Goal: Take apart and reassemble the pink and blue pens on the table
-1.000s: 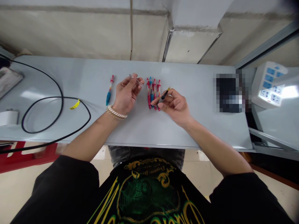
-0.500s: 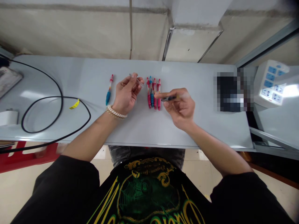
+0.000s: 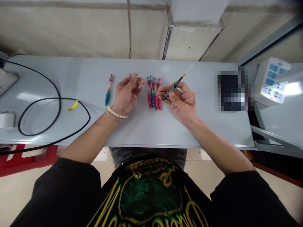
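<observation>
My left hand [image 3: 127, 91] pinches a clear tube [image 3: 140, 82], which looks like a pen barrel, between thumb and fingers. In my right hand [image 3: 183, 102] is a dark pen front with a refill [image 3: 174, 86], tilted up to the right. Its tip points down-left, and a yellow band and clear end show at the top. Between my hands, several pink and blue pens [image 3: 155, 94] lie side by side on the table, close to the right fingertips. A separate pen with a blue grip and pink top [image 3: 109, 90] lies left of my left hand.
The grey table [image 3: 146, 129] ends at a wall behind. A looped black cable [image 3: 58, 116] with a yellow tag [image 3: 73, 105] and a white charger [image 3: 7, 120] lie at left. On the right are a blurred-out dark item [image 3: 228, 91] and a white power strip [image 3: 273, 80].
My right hand has turned the pen part from roughly level to steeply tilted, so its refill end now shows. My left hand keeps its hold on the clear tube. The view has shifted slightly.
</observation>
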The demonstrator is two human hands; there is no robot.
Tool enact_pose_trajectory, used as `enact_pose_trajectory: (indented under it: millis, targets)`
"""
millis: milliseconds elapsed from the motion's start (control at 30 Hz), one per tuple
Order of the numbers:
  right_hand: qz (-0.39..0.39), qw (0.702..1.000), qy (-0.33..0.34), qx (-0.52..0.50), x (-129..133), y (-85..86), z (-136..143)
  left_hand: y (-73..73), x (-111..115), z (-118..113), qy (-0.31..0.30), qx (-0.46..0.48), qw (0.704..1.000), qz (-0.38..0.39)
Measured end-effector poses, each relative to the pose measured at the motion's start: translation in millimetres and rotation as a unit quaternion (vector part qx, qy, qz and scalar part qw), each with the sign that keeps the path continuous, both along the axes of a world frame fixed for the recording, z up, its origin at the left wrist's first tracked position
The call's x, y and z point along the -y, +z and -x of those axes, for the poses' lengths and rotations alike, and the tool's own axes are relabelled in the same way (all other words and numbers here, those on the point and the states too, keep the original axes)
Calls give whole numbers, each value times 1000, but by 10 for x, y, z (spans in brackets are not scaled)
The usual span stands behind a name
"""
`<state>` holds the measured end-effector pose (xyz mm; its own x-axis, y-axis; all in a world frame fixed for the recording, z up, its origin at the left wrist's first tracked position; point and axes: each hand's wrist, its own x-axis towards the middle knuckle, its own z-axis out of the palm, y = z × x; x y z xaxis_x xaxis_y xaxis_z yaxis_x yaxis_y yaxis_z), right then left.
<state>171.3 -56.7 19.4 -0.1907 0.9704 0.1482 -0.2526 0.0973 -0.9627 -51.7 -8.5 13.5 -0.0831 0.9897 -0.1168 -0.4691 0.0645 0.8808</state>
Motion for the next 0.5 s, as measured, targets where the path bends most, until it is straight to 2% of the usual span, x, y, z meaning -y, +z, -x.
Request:
enact_pose_trajectory:
  millis: [300, 500]
  targets:
    - [7, 1000, 12, -8, -12, -11, -51, 82, 53, -60, -1, 14, 1000, 8]
    - [11, 1000, 29, -4, 11, 15, -30, 136, 87, -90, 4, 12, 999, 43]
